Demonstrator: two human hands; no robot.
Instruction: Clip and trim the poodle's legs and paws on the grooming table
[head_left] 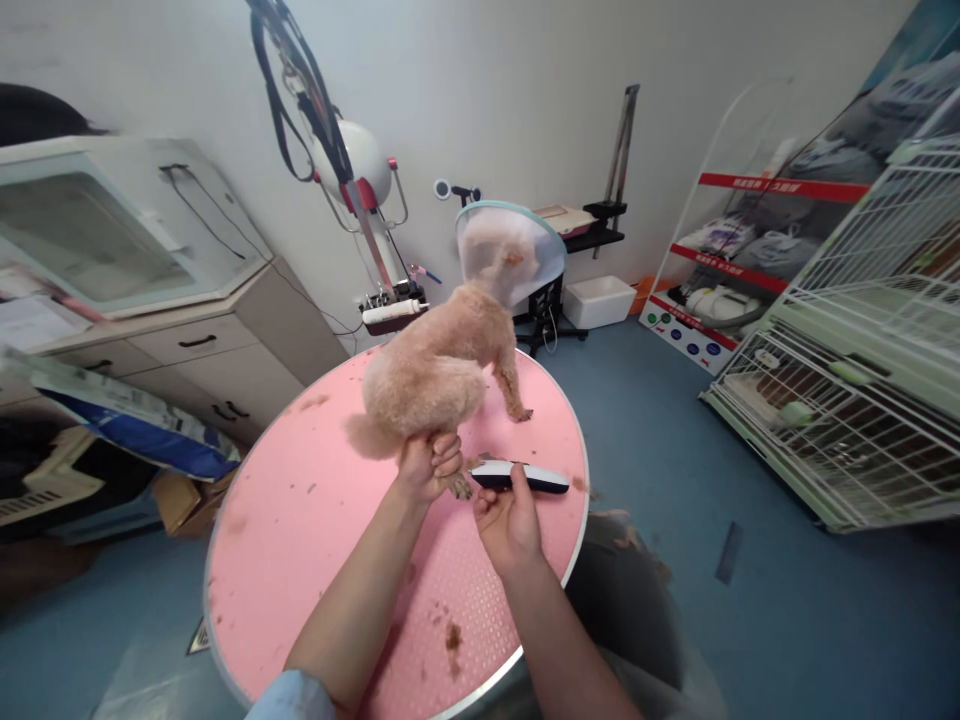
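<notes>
**Head view: dog's hind paw held beside a clipper on the pink table**

Head camera looks down on a round pink table (300, 540) flecked with tufts of cut fur (453, 636). A small tan dog (439, 370) stands on it, facing away, with a clear cone collar (517, 245) around its head. The left hand (429, 465) has its fingers closed around the dog's lifted hind leg, the paw (459, 487) poking out below the fist. The right hand (508, 520) grips a black-and-white clipper (521, 477) lying level, its tip just beside the paw. White wire cages (862, 400) stand well apart at the right, and a cabinet (202, 350) at the left.
</notes>
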